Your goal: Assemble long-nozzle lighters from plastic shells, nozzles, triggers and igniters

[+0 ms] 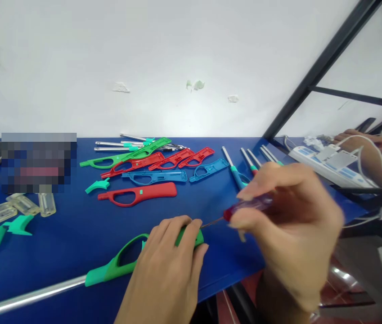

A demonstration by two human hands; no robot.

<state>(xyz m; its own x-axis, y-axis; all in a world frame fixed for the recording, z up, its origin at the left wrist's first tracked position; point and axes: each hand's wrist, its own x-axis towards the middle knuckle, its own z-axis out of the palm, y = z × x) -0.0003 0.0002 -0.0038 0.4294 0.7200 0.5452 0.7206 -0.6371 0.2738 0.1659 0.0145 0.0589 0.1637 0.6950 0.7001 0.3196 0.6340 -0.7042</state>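
A green long-nosed gas lighter (121, 268) lies on the blue table, its metal tube reaching to the lower left. My left hand (168, 265) is laid over the handle with its fingers wrapped round it, covering the middle of the handle. My right hand (295, 229) grips a screwdriver (233, 210) between thumb and fingers; its see-through purple-red handle is partly hidden by them. The thin shaft points left, and its tip is at the handle's butt end; whether it touches a screw cannot be seen. The right hand is slightly blurred.
Red, blue and green handle halves (159, 177) lie beyond my hands, one whole red handle (143, 193) nearest. Finished-looking lighters (234, 168) and a white power strip (329, 164) are at right. Clear tanks (47, 202) and green triggers (20, 224) lie left. Another person's arm (362, 157) shows far right.
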